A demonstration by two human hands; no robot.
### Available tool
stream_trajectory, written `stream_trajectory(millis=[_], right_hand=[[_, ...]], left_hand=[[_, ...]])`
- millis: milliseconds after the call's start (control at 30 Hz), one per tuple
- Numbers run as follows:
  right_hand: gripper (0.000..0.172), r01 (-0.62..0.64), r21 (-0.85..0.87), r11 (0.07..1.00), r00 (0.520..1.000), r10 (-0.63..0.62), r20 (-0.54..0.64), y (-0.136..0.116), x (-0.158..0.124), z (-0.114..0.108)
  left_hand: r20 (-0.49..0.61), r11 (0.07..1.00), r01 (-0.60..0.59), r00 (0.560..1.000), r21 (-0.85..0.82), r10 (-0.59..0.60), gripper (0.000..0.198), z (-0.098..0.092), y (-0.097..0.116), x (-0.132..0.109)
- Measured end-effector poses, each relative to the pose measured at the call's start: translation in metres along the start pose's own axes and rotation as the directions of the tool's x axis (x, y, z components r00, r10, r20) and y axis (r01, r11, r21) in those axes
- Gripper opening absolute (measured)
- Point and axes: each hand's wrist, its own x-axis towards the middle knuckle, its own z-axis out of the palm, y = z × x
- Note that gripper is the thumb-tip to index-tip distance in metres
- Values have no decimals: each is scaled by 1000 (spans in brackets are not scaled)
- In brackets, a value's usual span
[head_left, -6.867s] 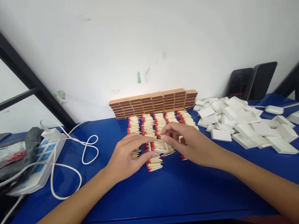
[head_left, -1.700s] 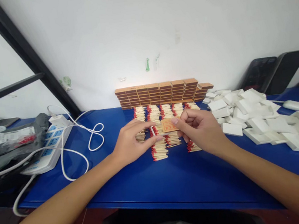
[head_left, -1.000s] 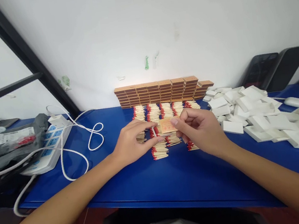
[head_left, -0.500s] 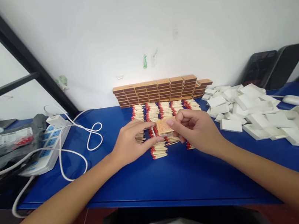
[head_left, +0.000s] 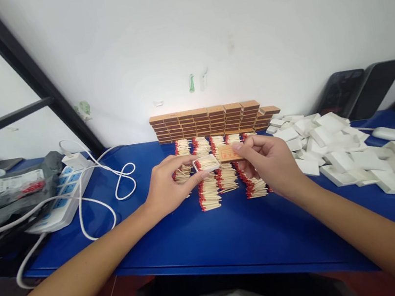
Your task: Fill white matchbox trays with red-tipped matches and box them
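Note:
My left hand [head_left: 171, 184] pinches a small white matchbox tray [head_left: 196, 167] between thumb and fingers. Matches [head_left: 206, 162] with red heads lie inside that tray. A tan matchbox sleeve [head_left: 226, 154] with red print is gripped by the thumb and fingers of my right hand [head_left: 264, 160]. The tray's right end meets the sleeve's left end; whether it still reaches inside I cannot tell. Below both hands, rows of loose matches [head_left: 210, 198] lie on the blue table [head_left: 197, 242], partly covered by my fingers.
Stacked matchboxes [head_left: 201, 122] line the white wall. To the right, white trays [head_left: 338, 146] form a heap, with dark phone-like devices [head_left: 345, 91] behind it. A power strip [head_left: 66, 197], a looped white cable [head_left: 124, 181] and a grey plastic bag [head_left: 14, 188] occupy the left side.
The tray with matches, earlier mostly inside the sleeve, now shows almost fully. My right hand has moved the sleeve right and slightly up, while my left hand has stayed nearly in place.

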Motion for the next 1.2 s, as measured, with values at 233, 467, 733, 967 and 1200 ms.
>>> stream_trajectory(millis=[233,467,733,967,1200], right_hand=[[57,-81,40,996,994,78,73,3,-2,6],[57,-97,62,993,993,93,71,3,-2,9],[57,-98,48,994,992,94,82,6,-1,8],[58,-136,45,990,985,130,116,12,-2,11],[65,-135,14,991,974,130,185,9,-9,16]], left_hand=[[-82,1000,28,996,0,-28,35,0,-1,0],[-36,999,11,999,-36,-13,36,0,1,0],[43,995,-23,999,-101,27,36,-1,-1,1],[-4,998,-13,1000,-60,13,35,0,1,-1],[5,997,-22,1000,-80,23,38,1,1,-1]])
